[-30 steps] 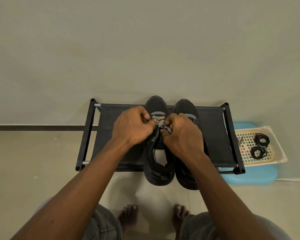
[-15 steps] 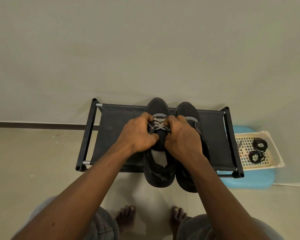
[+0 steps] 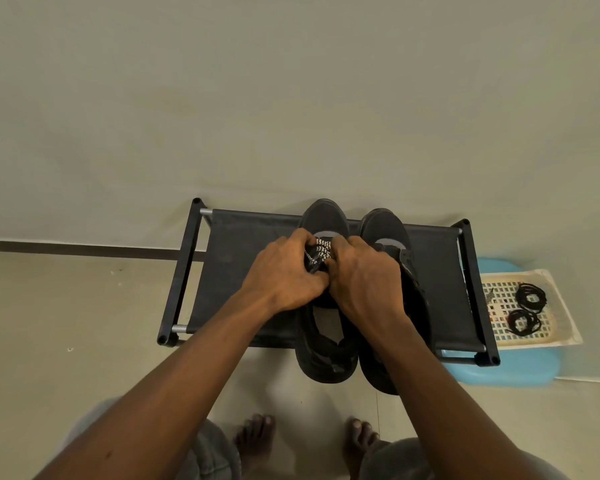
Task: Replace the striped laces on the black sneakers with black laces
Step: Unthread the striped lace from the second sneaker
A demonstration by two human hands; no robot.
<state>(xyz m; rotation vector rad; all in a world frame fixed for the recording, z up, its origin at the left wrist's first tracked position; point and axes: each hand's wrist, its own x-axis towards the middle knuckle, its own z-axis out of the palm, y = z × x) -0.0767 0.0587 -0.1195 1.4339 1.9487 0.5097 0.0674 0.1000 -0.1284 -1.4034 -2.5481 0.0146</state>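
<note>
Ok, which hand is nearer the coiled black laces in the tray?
Right. The right hand is on the side toward the black laces; the left hand lies beyond it, farther off.

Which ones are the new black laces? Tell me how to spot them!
Look right of the black shoe rack, where a cream basket sits on a blue stool. Inside it lie the black laces, two small coiled bundles. Unlike the striped lace on the sneaker, they are plain black and loose.
</note>
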